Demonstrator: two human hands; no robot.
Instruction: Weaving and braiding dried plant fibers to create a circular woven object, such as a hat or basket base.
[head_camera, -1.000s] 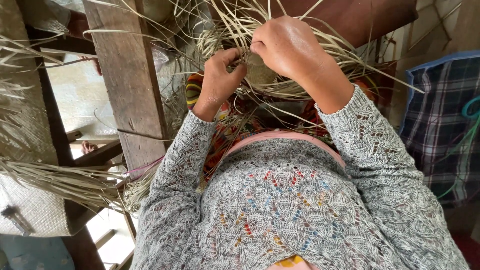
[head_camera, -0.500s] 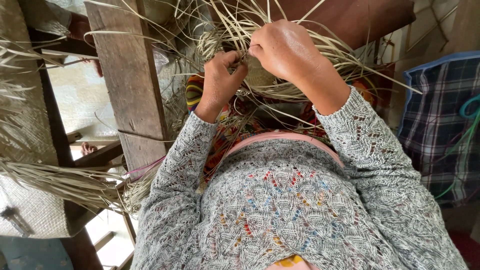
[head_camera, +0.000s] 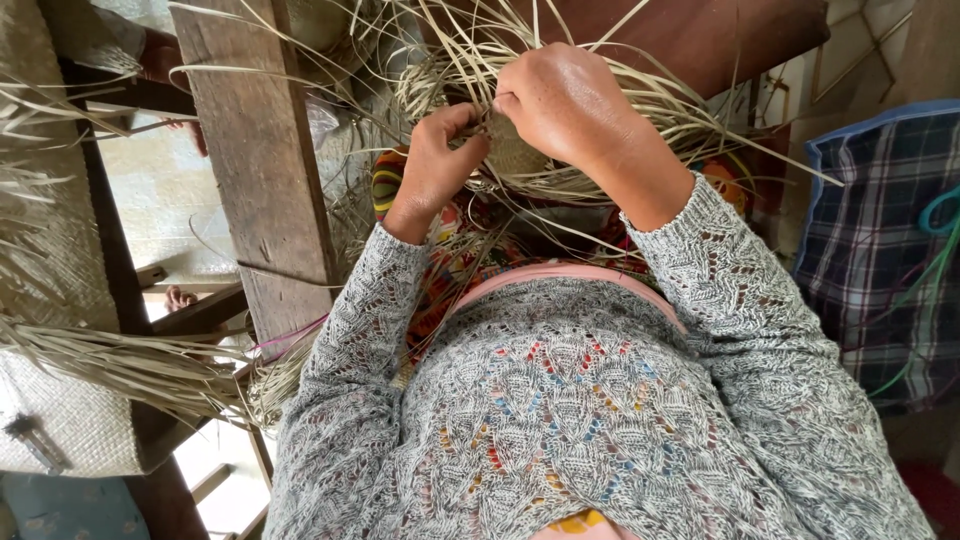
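A partly woven piece of pale straw (head_camera: 520, 150) rests on my lap, with long loose strands fanning out above and to the right. My left hand (head_camera: 435, 165) pinches strands at its left edge, fingers curled closed. My right hand (head_camera: 565, 100) is closed over the top of the woven piece, gripping strands there. Both forearms are in a grey knitted sweater. The part of the weave under my right hand is hidden.
A thick wooden post (head_camera: 260, 160) stands just left of my left arm. Woven straw mats (head_camera: 50, 250) and loose straw bundles (head_camera: 120, 365) lie at the left. A blue checked cloth bag (head_camera: 880, 260) sits at the right. Brown wooden boards are at the top.
Both hands have shifted slightly on the strands, staying closed on the weave; the left hand's fingers have moved a little toward the right hand.
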